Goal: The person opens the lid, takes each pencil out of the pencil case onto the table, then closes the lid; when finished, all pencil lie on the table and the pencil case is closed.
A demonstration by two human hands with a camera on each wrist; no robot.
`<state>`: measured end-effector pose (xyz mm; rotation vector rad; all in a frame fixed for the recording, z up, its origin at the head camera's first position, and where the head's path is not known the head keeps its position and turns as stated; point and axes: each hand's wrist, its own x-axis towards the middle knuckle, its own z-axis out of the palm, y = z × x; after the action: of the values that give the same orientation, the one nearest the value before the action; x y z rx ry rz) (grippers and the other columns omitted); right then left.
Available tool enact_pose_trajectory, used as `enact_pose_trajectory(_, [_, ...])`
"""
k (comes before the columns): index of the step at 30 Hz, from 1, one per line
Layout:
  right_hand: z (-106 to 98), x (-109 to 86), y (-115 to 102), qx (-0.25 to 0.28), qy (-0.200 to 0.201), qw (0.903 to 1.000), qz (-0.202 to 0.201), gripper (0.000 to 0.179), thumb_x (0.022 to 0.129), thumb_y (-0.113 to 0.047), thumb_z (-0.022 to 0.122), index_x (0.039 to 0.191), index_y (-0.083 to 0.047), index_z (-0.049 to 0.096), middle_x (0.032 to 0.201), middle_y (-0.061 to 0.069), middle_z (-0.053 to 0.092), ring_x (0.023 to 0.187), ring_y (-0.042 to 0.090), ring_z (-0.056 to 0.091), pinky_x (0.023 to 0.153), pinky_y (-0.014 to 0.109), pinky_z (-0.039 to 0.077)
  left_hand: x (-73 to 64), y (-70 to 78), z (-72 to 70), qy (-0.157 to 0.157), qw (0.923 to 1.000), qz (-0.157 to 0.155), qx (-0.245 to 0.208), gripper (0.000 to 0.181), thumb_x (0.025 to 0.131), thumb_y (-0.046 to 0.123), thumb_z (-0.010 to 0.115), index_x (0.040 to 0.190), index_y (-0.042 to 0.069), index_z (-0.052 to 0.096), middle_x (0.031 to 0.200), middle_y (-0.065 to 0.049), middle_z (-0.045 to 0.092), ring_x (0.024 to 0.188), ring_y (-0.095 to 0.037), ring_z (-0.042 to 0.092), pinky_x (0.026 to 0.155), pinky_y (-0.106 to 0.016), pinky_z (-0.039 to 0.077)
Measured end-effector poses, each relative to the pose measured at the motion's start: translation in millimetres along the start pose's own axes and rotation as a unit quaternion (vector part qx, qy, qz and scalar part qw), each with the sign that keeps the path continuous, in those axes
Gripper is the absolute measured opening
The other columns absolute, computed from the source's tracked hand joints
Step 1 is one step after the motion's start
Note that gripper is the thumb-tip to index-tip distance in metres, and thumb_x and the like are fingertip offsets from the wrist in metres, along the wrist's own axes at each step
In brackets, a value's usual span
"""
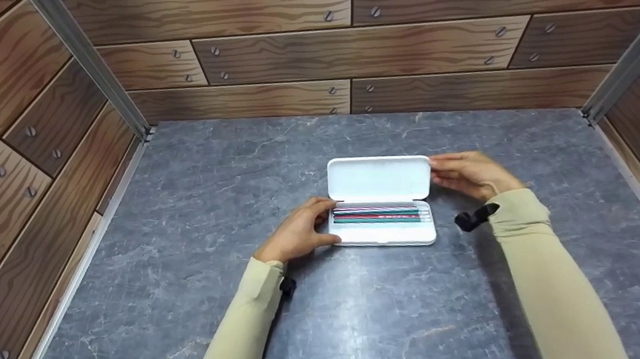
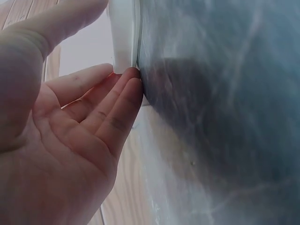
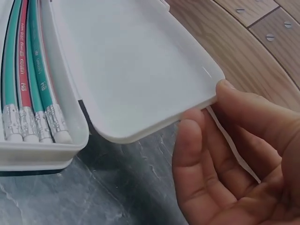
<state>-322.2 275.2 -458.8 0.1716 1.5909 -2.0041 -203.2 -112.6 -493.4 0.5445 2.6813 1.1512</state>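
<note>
A white pencil case (image 1: pixel 383 236) sits on the grey marbled table with its hinged lid (image 1: pixel 379 179) raised at the back. Several pencils (image 1: pixel 376 216) lie side by side inside, green, red and striped. In the right wrist view their white erasers (image 3: pixel 62 137) and silvery ferrules show at the case's right end. My left hand (image 1: pixel 295 231) holds the left end of the case, thumb at the front corner and fingers at the back. With thumb and fingers, my right hand (image 1: pixel 469 173) pinches the outer right edge of the lid.
Wood-patterned panels (image 1: pixel 272 58) wall the table at the back and both sides. Metal posts (image 1: pixel 86 56) stand in the back corners. A black strap piece (image 1: pixel 475 217) hangs at the right wrist, and another (image 1: pixel 287 287) at the left.
</note>
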Motion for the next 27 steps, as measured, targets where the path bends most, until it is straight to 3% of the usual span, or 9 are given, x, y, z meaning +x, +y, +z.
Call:
enact_pose_trajectory(6, [3,-5.9,3,-0.013,0.021,0.9992,-0.031,0.016,0.106,-0.003,0.075,0.1,-0.013,0.087,0.1,0.004,0.086,0.085,0.013,0.081,0.084,0.022,0.067,2.3,-1.4,0.0,-0.003,1.0,0.004,0.007,0.074,0.096,0.021,0.092,0.16,0.004,0.059,0.156,-0.012,0.063,0.132,-0.029,0.066,0.117,-0.048,0.056])
enact_pose_trajectory(10, [11,-22.6,6,-0.091,0.062,0.9896,-0.093,0.01,0.104,-0.007,0.079,0.107,-0.013,0.087,0.1,-0.004,0.086,0.09,0.01,0.082,0.089,0.023,0.067,3.3,-1.9,-0.3,-0.01,0.9999,0.005,0.003,0.074,0.096,0.02,0.091,0.16,0.003,0.059,0.156,-0.013,0.062,0.132,-0.031,0.065,0.117,-0.048,0.056])
enact_pose_trajectory(12, [20,-34.6,8,-0.147,0.096,0.9726,-0.152,0.013,0.104,-0.01,0.081,0.116,-0.007,0.086,0.099,-0.011,0.085,0.091,0.006,0.081,0.09,0.023,0.067,3.3,-2.2,-0.3,-0.015,0.9999,0.003,0.003,0.074,0.096,0.021,0.091,0.161,0.003,0.058,0.156,-0.013,0.062,0.133,-0.03,0.065,0.117,-0.048,0.056])
enact_pose_trajectory(15, [39,-53.7,12,-0.22,0.14,0.9305,-0.257,0.025,0.102,-0.01,0.083,0.122,0.005,0.082,0.098,-0.019,0.082,0.092,0.002,0.079,0.088,0.019,0.065,2.5,-1.3,-0.3,-0.025,0.9997,0.001,-0.003,0.075,0.097,0.02,0.091,0.161,0.002,0.057,0.158,-0.014,0.061,0.134,-0.031,0.064,0.118,-0.049,0.055])
enact_pose_trajectory(18, [57,-65.8,16,-0.282,0.11,0.8971,-0.322,0.026,0.099,-0.003,0.084,0.121,0.01,0.081,0.105,-0.014,0.082,0.097,0.004,0.077,0.088,0.018,0.064,3.0,-0.6,-1.4,-0.029,0.9996,0.001,-0.007,0.075,0.097,0.02,0.09,0.162,0.001,0.056,0.159,-0.015,0.06,0.135,-0.033,0.064,0.118,-0.05,0.055])
enact_pose_trajectory(23, [71,-56.2,34,-0.395,-0.009,0.8643,-0.312,0.023,0.096,0.003,0.083,0.119,0.003,0.084,0.119,0.011,0.083,0.105,0.005,0.073,0.093,0.015,0.06,4.0,-0.9,-3.3,-0.021,0.9998,-0.002,-0.001,0.075,0.096,0.02,0.091,0.161,0.001,0.057,0.157,-0.015,0.061,0.134,-0.033,0.064,0.118,-0.05,0.055])
enact_pose_trajectory(27, [67,-38.3,53,-0.48,-0.015,0.8248,-0.298,0.02,0.096,0.002,0.084,0.115,0.0,0.086,0.114,0.016,0.083,0.103,0.015,0.074,0.093,0.018,0.059,3.8,-1.0,0.3,-0.019,0.9998,-0.002,0.0,0.076,0.096,0.02,0.092,0.161,0.001,0.057,0.156,-0.015,0.062,0.134,-0.033,0.065,0.118,-0.049,0.055])
